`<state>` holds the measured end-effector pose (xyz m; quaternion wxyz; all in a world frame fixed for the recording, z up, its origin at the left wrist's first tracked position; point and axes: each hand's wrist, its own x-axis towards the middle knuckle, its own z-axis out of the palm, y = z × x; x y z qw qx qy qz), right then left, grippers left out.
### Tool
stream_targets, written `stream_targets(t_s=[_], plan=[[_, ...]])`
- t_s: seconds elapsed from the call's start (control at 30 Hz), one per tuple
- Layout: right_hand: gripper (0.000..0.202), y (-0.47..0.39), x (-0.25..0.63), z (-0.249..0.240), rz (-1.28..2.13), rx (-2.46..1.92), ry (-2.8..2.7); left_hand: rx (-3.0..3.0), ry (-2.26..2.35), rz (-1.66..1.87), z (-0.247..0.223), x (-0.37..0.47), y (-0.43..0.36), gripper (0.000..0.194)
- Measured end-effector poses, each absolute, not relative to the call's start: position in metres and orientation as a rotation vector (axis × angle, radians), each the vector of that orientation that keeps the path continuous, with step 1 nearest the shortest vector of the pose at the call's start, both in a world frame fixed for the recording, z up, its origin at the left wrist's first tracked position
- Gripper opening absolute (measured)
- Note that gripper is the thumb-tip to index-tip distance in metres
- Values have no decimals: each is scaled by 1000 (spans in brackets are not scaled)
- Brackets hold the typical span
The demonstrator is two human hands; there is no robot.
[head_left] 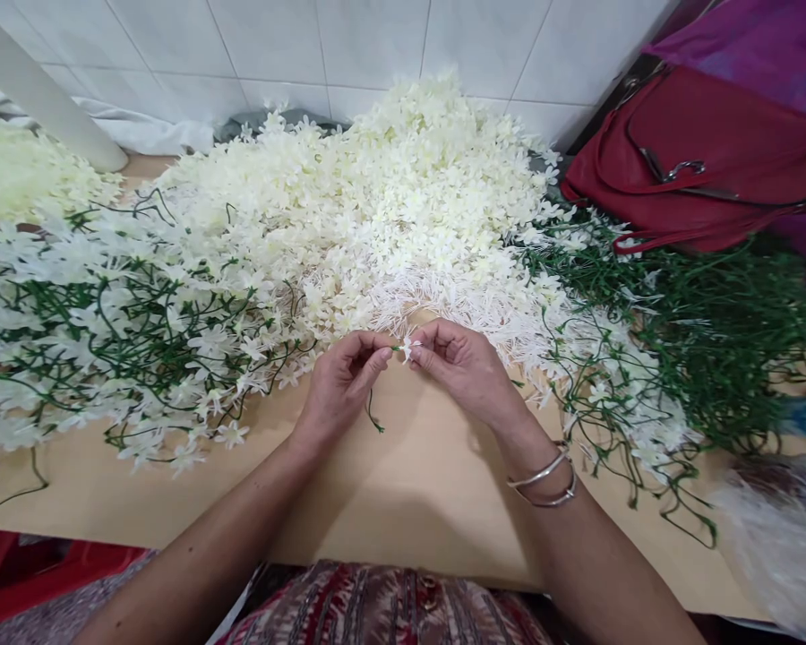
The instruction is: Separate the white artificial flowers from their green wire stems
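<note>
Just above the near part of the table, my two hands meet fingertip to fingertip. My left hand [347,376] is closed in a pinch on a thin green plastic stem [374,414], whose loose end hangs below the fingers. A small white artificial flower [407,348] is pinched by my right hand [462,365], right at the stem's tip. Whether the flower sits fully on the stem is too small to tell. Behind the hands lies a large heap of cream-white artificial flowers [403,197], with thin white stalks [436,296] at its near edge.
White flowers on green stems [127,331] pile up at the left. Bunched green stems [725,331] lie at the right, near a red handbag [712,152] and a clear plastic bag [783,528]. A pale post [54,98] stands at back left, before a tiled wall [376,45].
</note>
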<state>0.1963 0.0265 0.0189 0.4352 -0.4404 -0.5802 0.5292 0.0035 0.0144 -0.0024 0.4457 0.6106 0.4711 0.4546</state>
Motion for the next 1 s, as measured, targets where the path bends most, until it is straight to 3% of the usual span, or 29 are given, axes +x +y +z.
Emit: stream_targets(t_s=[0.63,1.0], plan=[[10,20,193,15,1153,-1268,-1666,1896,1288,1122,-2,7,12,6],[14,22,182,10,1282,-1158,-1413,1641,1201,1196,-7,9,13,8]])
